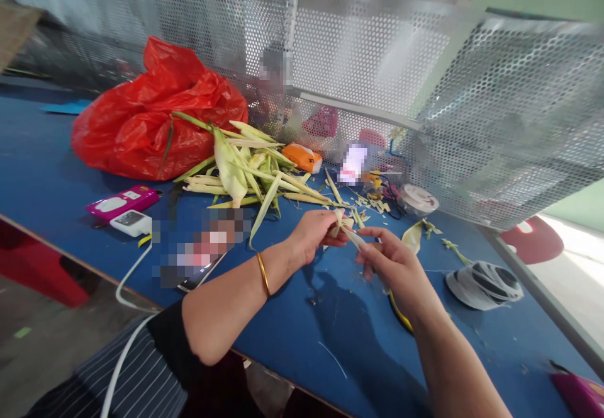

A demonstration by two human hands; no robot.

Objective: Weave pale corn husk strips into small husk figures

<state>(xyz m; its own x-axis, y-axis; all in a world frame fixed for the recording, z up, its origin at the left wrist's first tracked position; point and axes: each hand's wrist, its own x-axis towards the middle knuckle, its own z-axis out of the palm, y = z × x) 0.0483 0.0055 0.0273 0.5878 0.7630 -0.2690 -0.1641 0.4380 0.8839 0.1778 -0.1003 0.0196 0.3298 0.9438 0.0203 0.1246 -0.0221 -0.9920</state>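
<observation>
Above the blue table, my left hand (318,232) grips a small folded bundle of pale corn husk (340,218), its fingers curled around the base. From that bundle a loose husk strip slants down to the right, and my right hand (387,257) pinches its end between thumb and forefinger. Behind my hands lies a heap of green and cream corn husks (255,169), with trimmed scraps (372,203) beside it. Partly hidden under my right hand is a yellow curved handle (400,311); the tool's kind cannot be made out.
A red plastic bag (155,116) bulges at the back left, and a perforated metal screen (363,53) closes off the rear. A phone (202,270), a white device with a cable (131,223), an orange packet (302,157), a tape roll (419,199) and a thread spool (484,286) lie around.
</observation>
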